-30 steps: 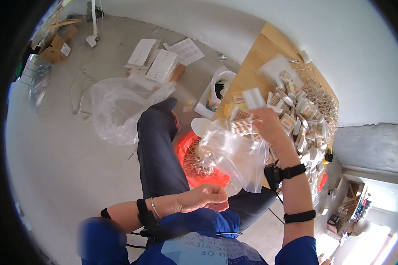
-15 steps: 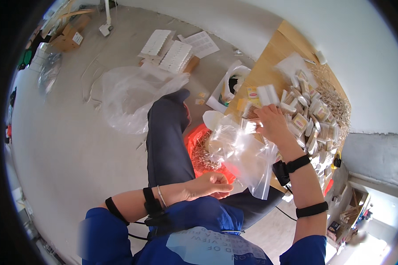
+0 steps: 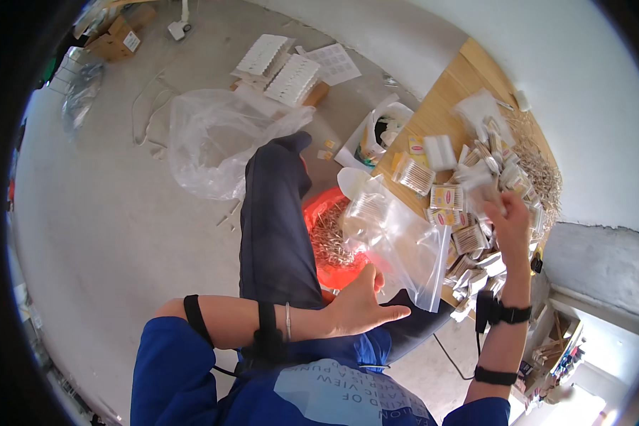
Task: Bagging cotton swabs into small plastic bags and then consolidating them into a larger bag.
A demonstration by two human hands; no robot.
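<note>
My right hand (image 3: 511,220) reaches over the wooden table, its fingertips closed on a clear packet of cotton swabs (image 3: 480,186) that is smeared by motion. Around it lies a heap of similar small packets (image 3: 468,240), some with yellow labels. My left hand (image 3: 362,307) hovers above my lap with thumb and fingers apart, holding nothing I can see. Between the hands, a clear plastic bag (image 3: 405,248) hangs over the table edge, with some packets inside its far end. Beside it, a red bag (image 3: 314,213) holds many loose thin sticks (image 3: 330,238).
The wooden table (image 3: 433,106) runs along the wall at the right, with loose sticks (image 3: 543,156) heaped at its far side. A white bin (image 3: 397,110) stands by its left edge. On the floor are a crumpled clear plastic sheet (image 3: 206,142) and white ridged trays (image 3: 293,79).
My right hand has moved right, from the packets near the table's left edge into the heap. My left hand has shifted slightly right and its thumb has spread out.
</note>
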